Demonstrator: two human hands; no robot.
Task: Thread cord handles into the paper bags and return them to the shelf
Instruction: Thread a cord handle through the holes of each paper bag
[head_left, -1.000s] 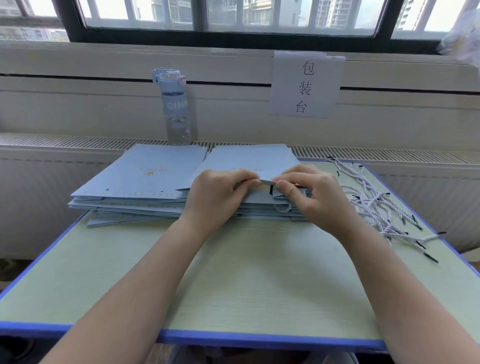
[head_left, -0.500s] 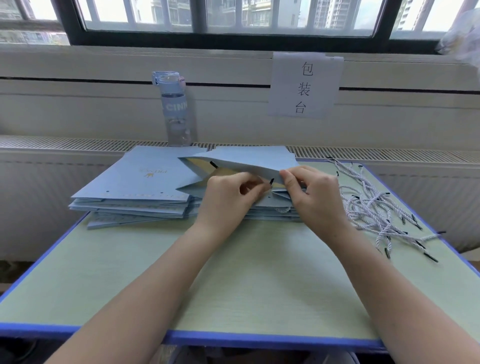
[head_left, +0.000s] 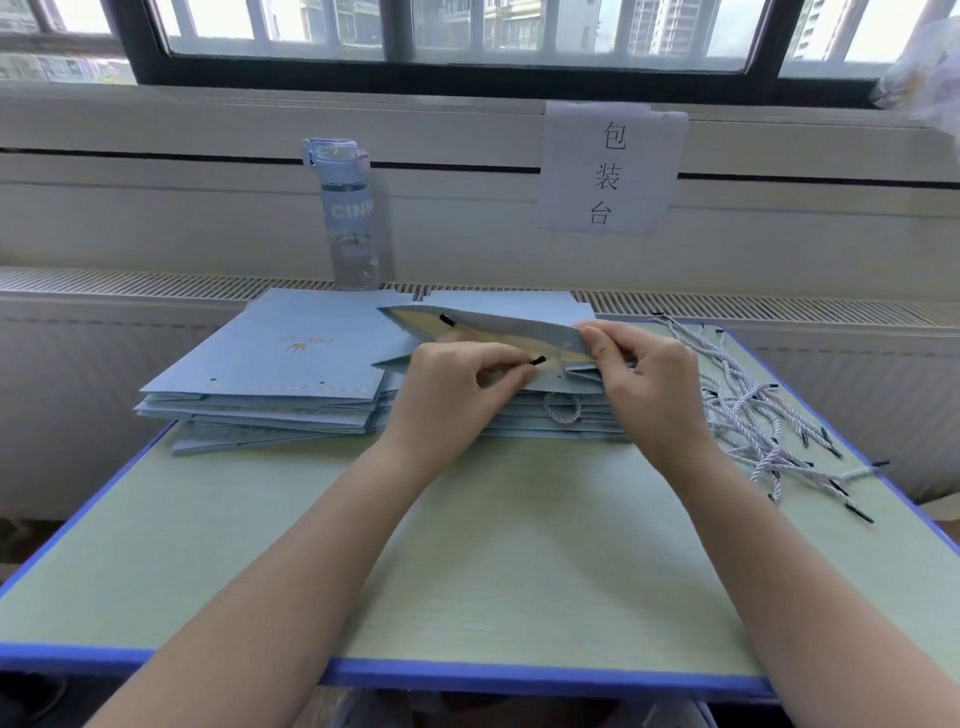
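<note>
Head view: the top paper bag, which lay flat on the stack of bags a second ago, now gapes at its mouth. The right hand pinches the raised upper panel and the left hand pinches a black cord tip between the panels, so this handle end is probably being drawn through its hole. Loose cords lie well to the right on the table and a water bottle stands behind the stack; only the left fingers partly hide the hole.
</note>
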